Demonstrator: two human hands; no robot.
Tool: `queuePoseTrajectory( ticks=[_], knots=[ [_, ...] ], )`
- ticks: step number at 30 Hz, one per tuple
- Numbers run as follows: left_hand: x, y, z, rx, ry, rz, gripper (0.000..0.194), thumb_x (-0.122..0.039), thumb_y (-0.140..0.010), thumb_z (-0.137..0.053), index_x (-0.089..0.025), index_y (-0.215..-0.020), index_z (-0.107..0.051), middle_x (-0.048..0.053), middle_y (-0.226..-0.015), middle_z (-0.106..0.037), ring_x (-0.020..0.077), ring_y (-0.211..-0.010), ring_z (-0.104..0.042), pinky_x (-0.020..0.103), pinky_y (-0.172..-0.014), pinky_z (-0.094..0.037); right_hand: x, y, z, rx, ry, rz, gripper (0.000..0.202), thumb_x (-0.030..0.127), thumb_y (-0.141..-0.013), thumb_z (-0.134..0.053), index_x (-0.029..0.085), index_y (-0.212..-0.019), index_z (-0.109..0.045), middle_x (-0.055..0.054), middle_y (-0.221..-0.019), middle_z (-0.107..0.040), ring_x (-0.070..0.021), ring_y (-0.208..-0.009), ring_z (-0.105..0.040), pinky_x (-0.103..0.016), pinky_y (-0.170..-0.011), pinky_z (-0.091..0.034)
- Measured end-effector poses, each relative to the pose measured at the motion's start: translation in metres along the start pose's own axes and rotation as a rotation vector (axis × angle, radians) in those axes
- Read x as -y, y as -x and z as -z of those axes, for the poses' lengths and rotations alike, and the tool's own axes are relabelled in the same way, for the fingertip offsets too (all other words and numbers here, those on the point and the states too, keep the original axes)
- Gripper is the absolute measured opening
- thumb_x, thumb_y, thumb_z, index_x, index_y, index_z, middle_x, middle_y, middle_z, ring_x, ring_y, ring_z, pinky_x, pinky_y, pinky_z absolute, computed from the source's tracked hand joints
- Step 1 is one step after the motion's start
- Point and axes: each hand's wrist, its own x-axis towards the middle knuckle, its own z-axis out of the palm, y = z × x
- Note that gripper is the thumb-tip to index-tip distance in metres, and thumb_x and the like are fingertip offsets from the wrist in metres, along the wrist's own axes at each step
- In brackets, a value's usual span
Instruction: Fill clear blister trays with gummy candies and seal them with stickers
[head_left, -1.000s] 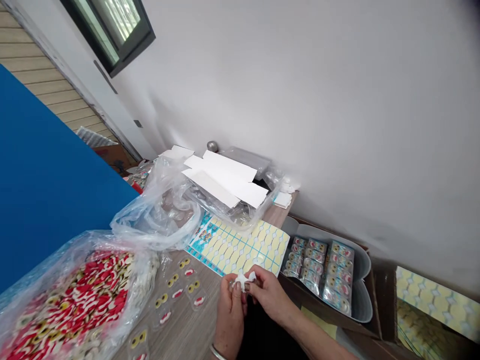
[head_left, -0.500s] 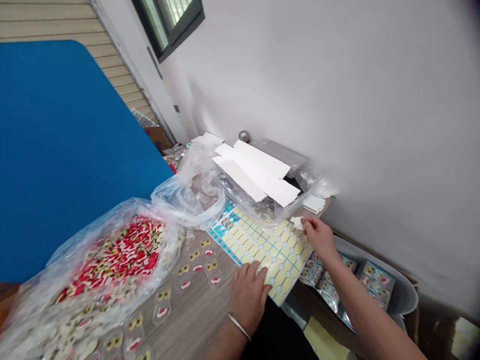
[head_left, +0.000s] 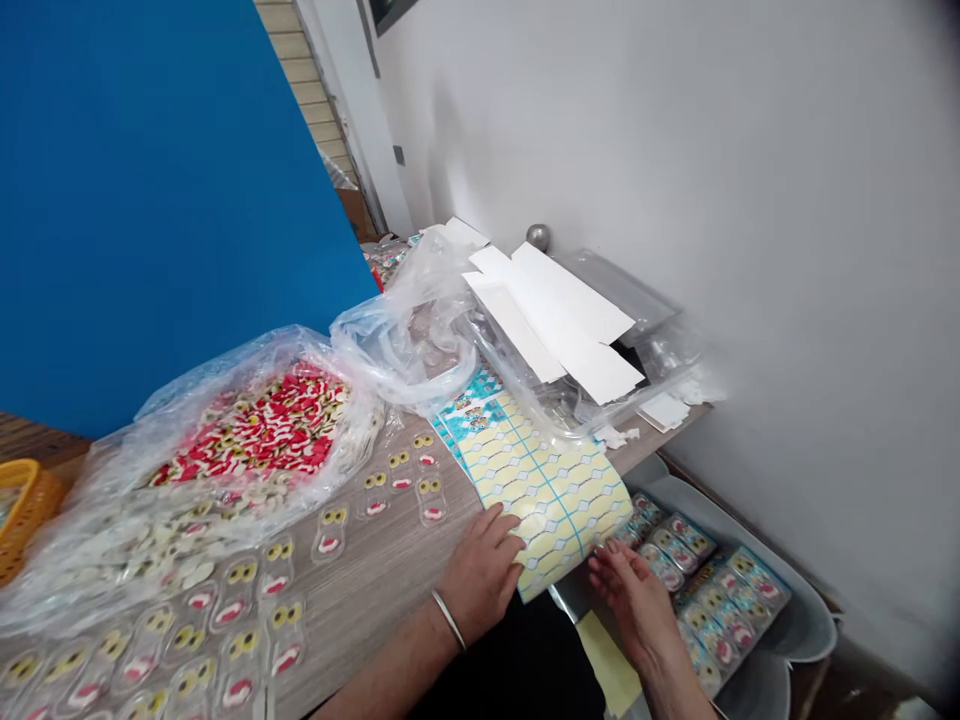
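A yellow sheet (head_left: 555, 485) with blue lines and rows of wavy-edged shapes hangs partly over the table's near edge, its right part curved. My left hand (head_left: 484, 560), with a bracelet at the wrist, rests on the sheet's left edge, fingers spread and apparently holding nothing. At the sheet's lower right corner, the fingertips of my right hand (head_left: 626, 590) are drawn together; what is between them is too small to name. White paper scraps (head_left: 616, 437) lie beyond the sheet. Clear blisters (head_left: 330, 533) with yellow eye pieces and red-and-white mouth pieces stand in rows on the left.
An open plastic bag (head_left: 262, 430) of small pieces sits at left. Behind the sheet, white cards (head_left: 555, 320) top a clear tray (head_left: 525, 405). A grey bin (head_left: 802, 640) with packed blisters stands below right. A yellow basket (head_left: 22, 520) is at far left.
The view has shifted. My right hand has moved from the white scraps down to the sheet's lower right corner, and the scrap it held lies on the table. My left hand remains at the sheet's edge.
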Motion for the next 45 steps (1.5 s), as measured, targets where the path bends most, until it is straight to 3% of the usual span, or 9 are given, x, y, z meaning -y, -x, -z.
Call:
queuePoseTrajectory(
  ticks=[6,10,14,24,27,30,34,39,45],
  knots=[
    [0.004,-0.003,-0.003,-0.206,0.314,0.121,0.020,-0.017,-0.082,-0.060,-0.023,-0.097,-0.071,0.012,-0.118,-0.068,0.0283,-0.124,-0.056,0.051,-0.109,-0.041,-0.007,-0.003,-0.010,-0.131,-0.165,-0.059,0.052,0.048,-0.057,-0.085,0.026,-0.099,-0.064,0.003,-0.092,-0.072,-0.0184,-0.081,-0.067,-0.030,-0.067,-0.051],
    [-0.002,-0.004,0.002,-0.423,0.572,0.328,0.013,-0.026,-0.080,-0.066,-0.023,-0.090,-0.073,0.012,-0.122,-0.065,0.0300,-0.118,-0.059,0.049,-0.101,-0.049,0.008,0.009,-0.013,-0.017,-0.291,-0.150,0.047,0.035,-0.054,-0.090,0.020,-0.091,-0.066,0.000,-0.082,-0.075,-0.0192,-0.071,-0.069,-0.033,-0.067,-0.056],
    [-0.007,-0.009,0.020,-0.719,0.876,0.681,0.047,-0.030,-0.074,-0.075,-0.023,-0.118,-0.061,0.011,-0.147,-0.046,0.0325,-0.134,-0.046,0.042,-0.093,-0.055,0.029,0.042,-0.013,0.079,-0.388,-0.086,0.050,0.027,-0.059,-0.089,0.017,-0.103,-0.068,-0.006,-0.096,-0.077,-0.0232,-0.080,-0.072,-0.038,-0.072,-0.061],
    [-0.008,-0.044,0.044,-0.685,1.346,0.925,0.054,-0.013,-0.075,-0.073,-0.017,-0.125,-0.053,0.017,-0.129,-0.062,0.0236,-0.100,-0.068,0.035,-0.075,-0.060,0.003,0.085,0.010,0.157,-0.271,-0.174,0.048,0.039,-0.068,-0.084,0.018,-0.108,-0.069,-0.010,-0.108,-0.074,-0.0284,-0.098,-0.070,-0.039,-0.077,-0.059],
    [0.001,-0.046,0.040,-0.662,1.334,0.852,0.046,-0.010,-0.071,-0.073,-0.016,-0.114,-0.059,0.012,-0.108,-0.072,0.0228,-0.091,-0.071,0.036,-0.079,-0.058,0.016,0.064,0.030,-0.035,-0.037,-0.010,0.058,0.052,-0.070,-0.078,0.017,-0.115,-0.066,-0.012,-0.110,-0.072,-0.0287,-0.097,-0.068,-0.040,-0.076,-0.057],
    [0.010,-0.042,0.035,-0.661,1.265,0.861,0.048,-0.010,-0.066,-0.076,-0.018,-0.111,-0.061,0.009,-0.104,-0.074,0.0229,-0.088,-0.072,0.036,-0.079,-0.058,0.055,0.024,0.037,-0.437,0.369,0.461,0.060,0.055,-0.072,-0.072,0.017,-0.118,-0.064,-0.012,-0.114,-0.069,-0.0279,-0.099,-0.065,-0.040,-0.083,-0.053],
    [0.012,-0.035,0.032,-0.630,1.251,0.864,0.049,-0.009,-0.064,-0.077,-0.020,-0.109,-0.062,0.009,-0.106,-0.074,0.0232,-0.087,-0.073,0.035,-0.075,-0.058,0.109,-0.038,-0.007,-0.119,0.818,0.924,0.034,0.038,-0.088,-0.050,0.017,-0.105,-0.071,-0.013,-0.115,-0.066,-0.0251,-0.103,-0.062,-0.035,-0.083,-0.051],
    [0.000,-0.031,0.032,-0.615,1.278,0.873,0.048,-0.008,-0.063,-0.077,-0.020,-0.107,-0.062,0.008,-0.101,-0.076,0.0236,-0.080,-0.073,0.034,-0.068,-0.058,0.130,-0.094,-0.072,-0.159,1.187,0.918,0.023,0.021,-0.084,-0.052,0.014,-0.096,-0.071,-0.013,-0.099,-0.068,-0.0230,-0.086,-0.062,-0.035,-0.081,-0.047],
    [0.005,-0.028,0.031,-0.623,1.298,0.819,0.032,-0.029,-0.069,-0.075,-0.017,-0.097,-0.065,0.007,-0.088,-0.076,0.0197,-0.069,-0.070,0.030,-0.061,-0.054,0.141,-0.102,-0.064,-0.234,1.273,0.826,0.026,0.025,-0.087,-0.051,0.008,-0.100,-0.066,-0.018,-0.092,-0.068,-0.0278,-0.085,-0.061,-0.036,-0.075,-0.042]
  ],
)
